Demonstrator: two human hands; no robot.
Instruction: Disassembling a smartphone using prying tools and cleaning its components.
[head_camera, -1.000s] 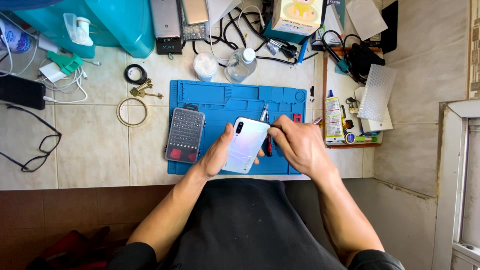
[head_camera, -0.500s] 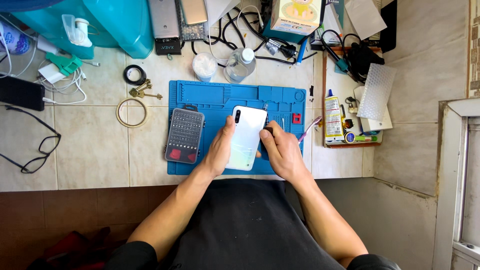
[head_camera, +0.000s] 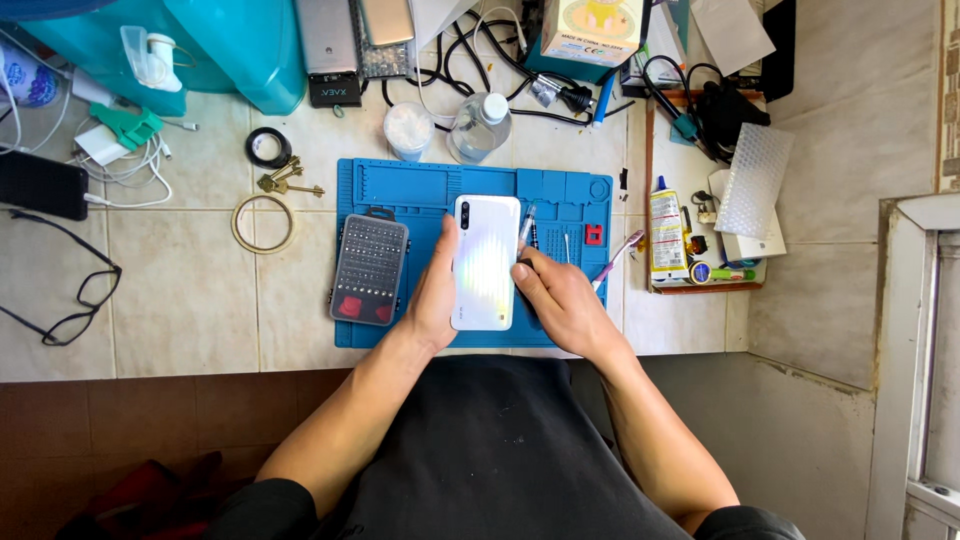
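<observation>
A white smartphone (head_camera: 485, 262) lies back-up on a blue repair mat (head_camera: 420, 190), its camera toward the far edge. My left hand (head_camera: 436, 295) rests flat against the phone's left side, steadying it. My right hand (head_camera: 555, 298) is at the phone's right edge with its fingers curled around a thin pen-like tool (head_camera: 526, 228) whose tip points away from me. Whether the tool's tip touches the phone is unclear.
A grey screwdriver-bit case (head_camera: 368, 270) lies on the mat's left part. A pink-handled brush (head_camera: 612, 262), glue tube (head_camera: 664, 233), keys (head_camera: 287, 184), tape rings (head_camera: 263, 222), clear bottle (head_camera: 479, 125), cables, eyeglasses (head_camera: 62, 290) and teal boxes crowd the tiled counter.
The phone was tilted and held up over the mat; it now lies straight and flat. My right hand moved from on top of it to its right edge, beside the thin tool.
</observation>
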